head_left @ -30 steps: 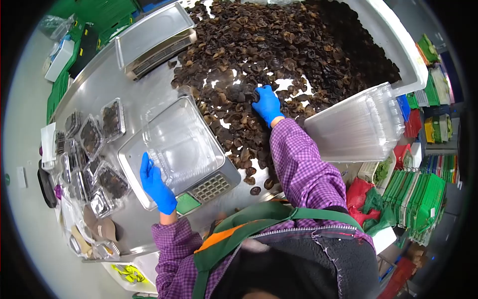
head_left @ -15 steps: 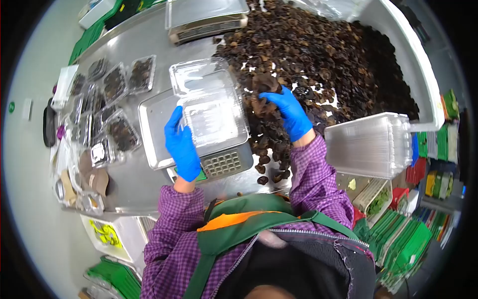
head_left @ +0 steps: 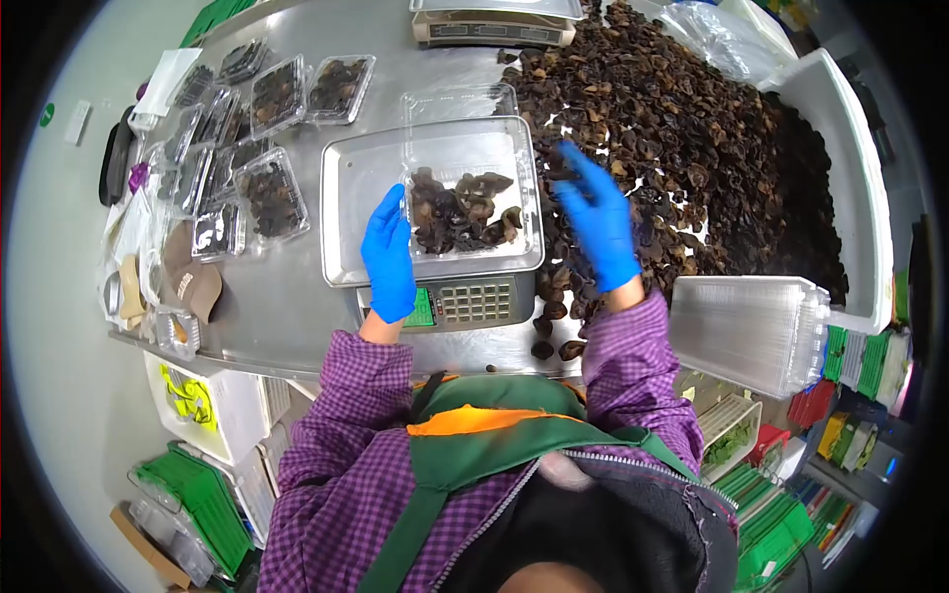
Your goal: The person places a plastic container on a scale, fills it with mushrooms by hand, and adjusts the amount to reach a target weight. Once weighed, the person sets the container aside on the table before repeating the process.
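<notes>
A clear plastic clamshell box stands open on the tray of a weighing scale, and dark dried mushrooms lie inside it. My left hand, in a blue glove, grips the box's left edge. My right hand, also gloved, hovers with fingers spread and nothing in it, just right of the box, above the edge of a big heap of dried mushrooms.
Several filled and closed clamshell boxes lie at the left of the steel table. A second scale stands at the far edge. A stack of unused clamshells sits at the right, by the white bin wall.
My right hand took mushrooms from the heap, dropped them into the box and drew back with nothing in it. The box held nothing before. My left hand stayed on it.
</notes>
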`<state>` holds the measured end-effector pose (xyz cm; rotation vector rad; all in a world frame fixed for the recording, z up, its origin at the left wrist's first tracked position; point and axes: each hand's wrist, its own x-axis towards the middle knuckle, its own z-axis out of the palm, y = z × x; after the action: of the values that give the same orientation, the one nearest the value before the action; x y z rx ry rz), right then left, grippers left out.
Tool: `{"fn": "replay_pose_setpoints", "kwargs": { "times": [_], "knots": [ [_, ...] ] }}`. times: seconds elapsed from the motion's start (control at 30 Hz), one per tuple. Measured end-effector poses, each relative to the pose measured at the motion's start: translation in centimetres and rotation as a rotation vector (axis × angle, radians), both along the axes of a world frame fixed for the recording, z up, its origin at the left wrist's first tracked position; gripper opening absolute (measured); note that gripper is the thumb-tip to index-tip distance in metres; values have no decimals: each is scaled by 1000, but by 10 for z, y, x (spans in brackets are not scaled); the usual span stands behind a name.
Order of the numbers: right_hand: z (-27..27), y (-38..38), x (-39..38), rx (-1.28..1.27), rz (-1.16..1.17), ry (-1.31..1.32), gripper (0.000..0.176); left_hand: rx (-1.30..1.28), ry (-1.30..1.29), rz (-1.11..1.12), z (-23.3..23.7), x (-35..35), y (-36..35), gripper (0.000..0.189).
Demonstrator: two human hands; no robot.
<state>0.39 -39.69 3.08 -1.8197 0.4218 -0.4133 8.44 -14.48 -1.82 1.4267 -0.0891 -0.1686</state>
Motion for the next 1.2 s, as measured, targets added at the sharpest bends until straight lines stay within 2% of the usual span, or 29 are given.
{"fn": "replay_pose_setpoints", "kwargs": {
  "times": [0.03, 0.07, 0.1, 0.13, 0.2, 0.23, 0.3, 0.33, 0.4, 0.43, 0.5, 0.53, 0.67, 0.73, 0.77, 0.8, 0.87, 0.93, 0.97, 1.03, 1.07, 1.1, 1.13, 1.2],
  "knots": [
    [-34, -30, -5, -71, -106, -31, 48, 2, 5, 9, -1, 0, 2, 43],
    [-65, -67, -17, -503, -156, 36, 55, 19, -7, -3, -1, 0, 5, 43],
    [-54, -68, -28, -628, -261, 290, 63, 37, -20, -16, -1, 1, 6, 42],
    [-85, -82, -41, -866, -346, 466, 70, 40, -18, -11, 0, 0, 7, 42],
    [-122, -89, -63, -864, -210, 630, 62, 75, -28, 4, 3, 1, 7, 39],
    [-142, -100, -66, -864, -203, 628, 62, 78, -26, 11, 5, 3, 6, 39],
    [-170, -116, -71, -605, -181, 363, 45, 140, -106, -5, 10, 3, 7, 39],
    [-159, -114, -65, -603, -182, 363, 45, 141, -107, -6, 11, 4, 8, 39],
    [-125, -112, -51, -166, -186, 248, 28, 142, -184, -5, 11, 4, 10, 41],
    [-110, -108, -44, -90, -152, 183, 22, 144, -181, -6, 14, 5, 10, 41],
    [-33, -68, -27, -13, -63, 172, 21, 348, -477, -149, 22, 7, 9, 46],
    [-3, -46, -18, 62, 27, 155, 20, 345, -474, -152, 25, 7, 5, 46],
    [25, 18, 18, 162, 249, 105, 23, 359, -562, -227, 38, -1, -15, 50],
    [8, 46, 38, 172, 276, 43, 31, 366, -565, -250, 39, -2, -16, 51],
    [0, 54, 43, 68, 294, 1, 44, 398, -594, -257, 38, -2, -15, 50],
    [-6, 62, 50, -320, 234, -125, 53, 430, -623, -264, 38, -1, -14, 50],
    [-4, 55, 44, -436, 172, -127, 54, 389, -609, -236, 38, 5, -4, 48],
    [9, 38, 26, -85, 109, 48, 50, 347, -586, -206, 34, 9, 13, 47],
    [-11, 18, 20, -91, 90, 21, 49, 339, -528, -136, 30, 11, 23, 44],
    [-32, -11, -10, -409, 10, 180, 51, 328, -467, -66, 27, 17, 40, 41],
    [-56, -26, -26, -678, 24, 287, 59, 361, -420, -10, 28, 19, 48, 38],
    [-75, -34, -45, -832, 50, 500, 70, 396, -370, 45, 28, 20, 56, 35],
    [-115, -47, -68, -863, 22, 517, 59, 399, -364, 47, 27, 20, 63, 35],
    [-136, -72, -88, -692, 92, 423, 39, 326, -214, 123, 24, 24, 73, 33]
  ]
}}
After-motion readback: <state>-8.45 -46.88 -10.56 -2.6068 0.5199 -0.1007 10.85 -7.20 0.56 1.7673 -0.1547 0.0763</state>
